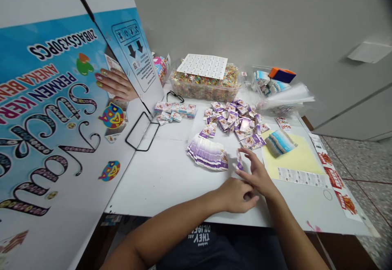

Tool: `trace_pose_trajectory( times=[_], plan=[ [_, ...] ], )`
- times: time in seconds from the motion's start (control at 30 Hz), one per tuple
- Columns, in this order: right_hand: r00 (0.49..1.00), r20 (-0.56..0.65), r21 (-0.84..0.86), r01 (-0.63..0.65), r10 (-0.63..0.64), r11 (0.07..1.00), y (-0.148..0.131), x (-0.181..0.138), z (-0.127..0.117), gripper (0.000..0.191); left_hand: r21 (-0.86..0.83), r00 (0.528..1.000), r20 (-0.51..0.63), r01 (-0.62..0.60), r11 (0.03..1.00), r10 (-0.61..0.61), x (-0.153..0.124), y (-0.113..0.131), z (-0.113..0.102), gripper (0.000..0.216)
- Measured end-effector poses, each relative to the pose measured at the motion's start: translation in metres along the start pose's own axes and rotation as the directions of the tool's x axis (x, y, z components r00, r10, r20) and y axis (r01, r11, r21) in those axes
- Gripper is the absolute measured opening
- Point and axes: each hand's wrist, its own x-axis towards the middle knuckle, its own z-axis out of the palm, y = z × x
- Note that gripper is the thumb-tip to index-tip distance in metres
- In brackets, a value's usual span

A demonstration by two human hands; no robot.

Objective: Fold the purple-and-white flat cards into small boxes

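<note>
A small purple-and-white carton (239, 164) stands pinched between the thumb and fingers of my right hand (257, 174), just above the white table. My left hand (237, 195) crosses in front, close to the right wrist, with its fingers curled in. Whatever it may hold is hidden. To the left of the carton lies a fanned row of flat purple-and-white cartons (206, 152). Beyond it is a loose heap of small folded boxes (234, 117) in the same colours.
A clear tub of colourful small pieces (208, 86) stands at the back under a printed sheet (202, 65). Glasses (175, 96) and a blue-white box row (175, 108) lie left. A large printed carton (61, 131) walls the left side. A blue flat-carton bundle (279, 142) rests on yellow paper (301, 153).
</note>
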Motion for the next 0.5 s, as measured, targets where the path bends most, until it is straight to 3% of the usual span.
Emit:
trace_pose_trajectory(
  times=[0.07,0.13,0.2,0.3,0.37,0.43,0.5],
  plan=[
    [0.991,-0.131,0.048,0.041,-0.035,0.998,-0.005,-0.01,-0.009,0.071,-0.27,0.989,0.02,0.143,0.952,-0.143,0.003,0.001,-0.002,0.026],
    [0.979,-0.196,0.044,0.061,-0.051,0.997,-0.012,-0.024,-0.019,0.074,-0.542,0.964,0.087,0.256,0.801,-0.249,0.006,0.0,-0.003,0.034],
    [0.981,-0.188,-0.019,0.049,-0.052,0.999,-0.02,-0.041,-0.026,0.077,-0.72,0.94,0.108,0.297,0.627,-0.322,0.008,-0.002,-0.003,0.051],
    [0.995,-0.089,-0.169,0.037,-0.052,0.985,-0.032,-0.066,-0.029,0.079,-0.854,0.929,0.131,0.283,0.437,-0.347,0.009,-0.003,-0.003,0.073],
    [0.999,-0.019,-0.242,0.044,-0.05,0.969,-0.037,-0.079,-0.023,0.08,-0.881,0.931,0.244,0.33,0.338,-0.273,0.009,-0.001,-0.004,0.077],
    [0.999,0.011,-0.263,0.053,-0.052,0.963,-0.039,-0.088,-0.014,0.083,-0.878,0.931,0.308,0.357,0.319,-0.194,0.009,0.001,-0.007,0.073],
    [0.998,0.009,-0.255,0.057,-0.057,0.965,-0.039,-0.093,-0.006,0.085,-0.879,0.942,0.289,0.331,0.343,-0.169,0.009,0.003,-0.01,0.063]
  ],
)
